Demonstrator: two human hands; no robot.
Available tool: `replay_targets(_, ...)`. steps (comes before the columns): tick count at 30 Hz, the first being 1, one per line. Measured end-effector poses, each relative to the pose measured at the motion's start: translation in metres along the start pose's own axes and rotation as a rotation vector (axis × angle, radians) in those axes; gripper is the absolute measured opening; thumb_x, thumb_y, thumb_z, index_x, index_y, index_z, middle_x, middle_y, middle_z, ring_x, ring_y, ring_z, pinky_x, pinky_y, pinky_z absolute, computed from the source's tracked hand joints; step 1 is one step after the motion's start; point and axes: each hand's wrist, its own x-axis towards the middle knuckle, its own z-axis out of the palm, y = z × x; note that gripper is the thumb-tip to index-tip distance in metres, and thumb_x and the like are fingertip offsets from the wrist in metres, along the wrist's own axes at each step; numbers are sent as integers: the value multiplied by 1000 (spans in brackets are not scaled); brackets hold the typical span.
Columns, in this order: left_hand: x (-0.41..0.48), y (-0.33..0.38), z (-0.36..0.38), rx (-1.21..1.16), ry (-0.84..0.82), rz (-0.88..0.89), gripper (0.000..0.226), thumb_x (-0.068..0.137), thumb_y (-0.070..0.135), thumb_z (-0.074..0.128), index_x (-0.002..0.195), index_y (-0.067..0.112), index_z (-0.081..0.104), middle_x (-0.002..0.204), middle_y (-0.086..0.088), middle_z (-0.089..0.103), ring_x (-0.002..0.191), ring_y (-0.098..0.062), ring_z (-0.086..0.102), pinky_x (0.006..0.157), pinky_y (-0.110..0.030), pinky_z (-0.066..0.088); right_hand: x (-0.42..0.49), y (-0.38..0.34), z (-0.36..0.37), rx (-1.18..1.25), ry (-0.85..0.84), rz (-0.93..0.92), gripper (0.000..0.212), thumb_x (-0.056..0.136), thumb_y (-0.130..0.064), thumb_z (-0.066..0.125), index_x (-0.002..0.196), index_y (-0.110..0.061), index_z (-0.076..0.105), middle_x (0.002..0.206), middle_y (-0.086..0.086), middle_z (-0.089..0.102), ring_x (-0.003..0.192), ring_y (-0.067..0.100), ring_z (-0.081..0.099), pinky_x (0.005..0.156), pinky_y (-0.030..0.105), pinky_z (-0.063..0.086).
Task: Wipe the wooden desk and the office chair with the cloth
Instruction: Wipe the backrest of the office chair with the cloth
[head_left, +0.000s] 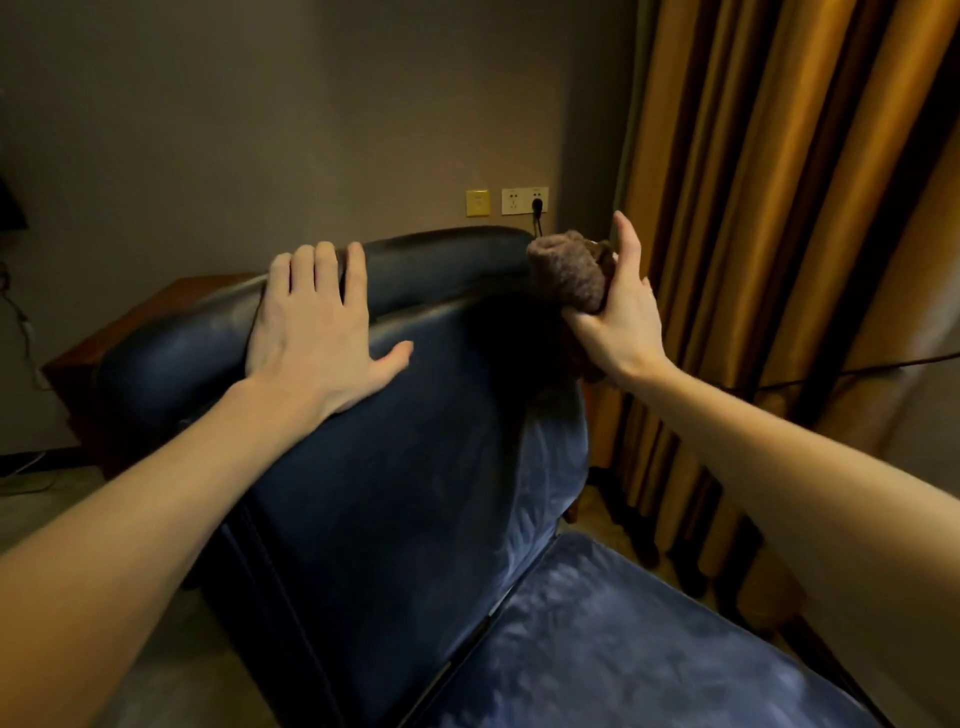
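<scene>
A head-worn camera looked down over two bare forearms reaching toward a dark blue chair (395, 467). The left hand (317, 322) lay flat on the upper backrest, its fingers straight and draped over the rolled top edge, its thumb spread out to the side. The right hand (618, 317) was held apart from it, at the backrest's top right corner, and gripped a bunched brown cloth (566, 270), with the thumb pointing up and the fingers curled round the wad. The cloth sat against that corner, part of it hanging below the hand in shadow; whether it pressed on the chair could not be told. The padded seat (623, 649) filled the lower right. Behind the chair, at left, a corner of the wooden desk (156, 312) showed. On the grey wall (311, 104) above the backrest were a white socket (524, 201) with a black plug (537, 205) in it. Orange curtains (779, 208) hung at right
</scene>
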Motion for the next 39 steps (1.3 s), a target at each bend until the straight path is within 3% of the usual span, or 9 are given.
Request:
replay_targets(6, 6, 4, 6, 4, 9, 30, 112, 81, 85, 29, 155, 1, 29, 142, -31, 41, 127, -44, 41, 108, -54, 31, 19, 38, 47, 163, -177, 191, 79, 86, -30, 68, 157, -32, 32, 154, 3, 47, 143, 26, 42, 121, 54, 33)
replay_targets(9, 8, 1, 14, 9, 5, 27, 111, 82, 85, 31, 154, 0, 31, 141, -32, 42, 125, -45, 42, 106, -54, 32, -17, 28, 87, 114, 6, 133, 74, 79, -34, 61, 151, -21, 45, 145, 6, 57, 134, 19, 50, 115, 33, 37)
replay_targets(13, 7, 1, 16, -5, 20, 37, 111, 81, 84, 24, 151, -2, 35, 137, -36, 42, 120, -48, 43, 102, -55, 32, -106, 3, 130, 140, 132, 96, 77, 67, -28, 58, 143, -14, 55, 143, 8, 58, 137, 25, 49, 120, 40, 32)
replay_targets(18, 5, 2, 13, -14, 22, 30, 110, 80, 84, 26, 150, -1, 37, 136, -35, 42, 119, -47, 43, 102, -54, 32, -196, -18, 135, 227, -89, -60, 61, 66, -23, 65, 128, -25, 62, 128, -9, 67, 120, 15, 63, 106, 39, 48)
replay_targets(20, 5, 3, 10, -17, 28, 31, 109, 81, 85, 30, 151, 0, 37, 137, -34, 43, 120, -46, 42, 103, -54, 32, -180, -13, 105, 327, -164, 56, 57, 71, -18, 73, 125, -28, 63, 121, -10, 71, 114, 7, 67, 101, 38, 53)
replay_targets(27, 5, 5, -2, -38, -11, 31, 111, 79, 84, 25, 152, 1, 36, 139, -32, 42, 122, -45, 41, 105, -54, 31, -55, 12, 5, 665, -142, 342, 74, 76, -36, 76, 142, -13, 48, 132, 10, 63, 121, 20, 64, 107, 45, 51)
replay_targets(31, 4, 6, 0, -46, -21, 25, 111, 77, 83, 27, 151, 1, 38, 137, -32, 45, 122, -46, 43, 105, -54, 32, -23, 44, 26, 215, -107, 509, 68, 87, -60, 71, 145, -32, 50, 147, 8, 51, 138, 31, 44, 117, 53, 38)
replay_targets(34, 6, 4, 4, -59, -13, 30, 109, 79, 81, 30, 150, 0, 40, 137, -32, 46, 122, -47, 44, 105, -56, 33, -34, 37, 56, 227, 128, 595, 78, 100, -42, 60, 163, -31, 17, 153, 13, 43, 136, 34, 48, 115, 51, 39)
replay_targets(39, 8, 5, 10, -59, 8, 29, 102, 84, 77, 30, 150, 0, 41, 139, -33, 47, 125, -48, 45, 105, -57, 34, -47, 0, 99, 299, 308, 402, 83, 99, -60, 47, 163, -36, 0, 170, 6, 13, 152, 32, 22, 122, 51, 21)
